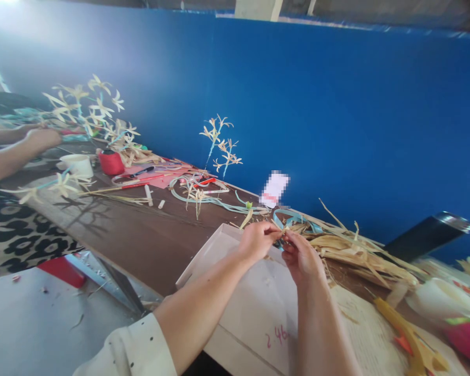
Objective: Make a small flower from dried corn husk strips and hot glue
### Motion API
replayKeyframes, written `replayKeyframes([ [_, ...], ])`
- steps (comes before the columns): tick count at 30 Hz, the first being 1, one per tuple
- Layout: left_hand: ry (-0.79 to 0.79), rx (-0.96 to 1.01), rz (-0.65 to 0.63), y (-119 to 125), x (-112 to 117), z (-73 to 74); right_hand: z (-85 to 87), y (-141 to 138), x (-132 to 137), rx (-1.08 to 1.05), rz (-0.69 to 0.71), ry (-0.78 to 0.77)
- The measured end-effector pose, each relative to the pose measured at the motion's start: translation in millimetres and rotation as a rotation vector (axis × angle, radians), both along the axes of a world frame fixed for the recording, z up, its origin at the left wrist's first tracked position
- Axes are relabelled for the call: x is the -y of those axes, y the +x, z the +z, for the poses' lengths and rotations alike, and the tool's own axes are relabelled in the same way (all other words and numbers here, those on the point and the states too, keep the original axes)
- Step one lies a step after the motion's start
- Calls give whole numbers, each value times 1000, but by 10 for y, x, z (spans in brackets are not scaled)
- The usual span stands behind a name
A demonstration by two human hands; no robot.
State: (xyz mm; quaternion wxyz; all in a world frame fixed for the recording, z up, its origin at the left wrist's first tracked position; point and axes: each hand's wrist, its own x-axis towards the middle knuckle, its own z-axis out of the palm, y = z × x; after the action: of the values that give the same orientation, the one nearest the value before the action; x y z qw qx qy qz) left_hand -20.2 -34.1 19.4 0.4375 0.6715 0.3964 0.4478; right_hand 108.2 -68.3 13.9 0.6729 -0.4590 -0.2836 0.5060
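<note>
My left hand point(257, 241) and my right hand point(302, 257) meet above a pale cardboard box lid point(254, 313). Both pinch a small dried straw flower piece point(285, 230) between their fingertips, with a light blue ribbon strip point(297, 219) running off it to the right. A heap of dried husk strips point(356, 250) lies just behind my right hand. My white sleeve shows at the bottom.
A brown table point(141, 235) runs along a blue wall. Finished straw flowers point(221, 143) stand at the back, with a red thread spool point(111, 162), a white tape roll point(78, 165) and yellow scissors point(411, 339). Another person's arms point(19, 149) work at the far left.
</note>
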Motion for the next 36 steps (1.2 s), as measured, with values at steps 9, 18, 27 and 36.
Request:
replayKeyframes([
  [9, -17, 16, 4, 12, -11, -1, 5, -10, 6, -18, 18, 8],
  [18, -62, 19, 18, -5, 8, 35, 4, 0, 3, -20, 8, 12],
  [27, -44, 29, 2, 2, -19, -3, 4, -7, 1, 6, -24, -4],
  [36, -57, 57, 20, 18, -38, -21, 3, -25, -3, 61, -104, -19],
])
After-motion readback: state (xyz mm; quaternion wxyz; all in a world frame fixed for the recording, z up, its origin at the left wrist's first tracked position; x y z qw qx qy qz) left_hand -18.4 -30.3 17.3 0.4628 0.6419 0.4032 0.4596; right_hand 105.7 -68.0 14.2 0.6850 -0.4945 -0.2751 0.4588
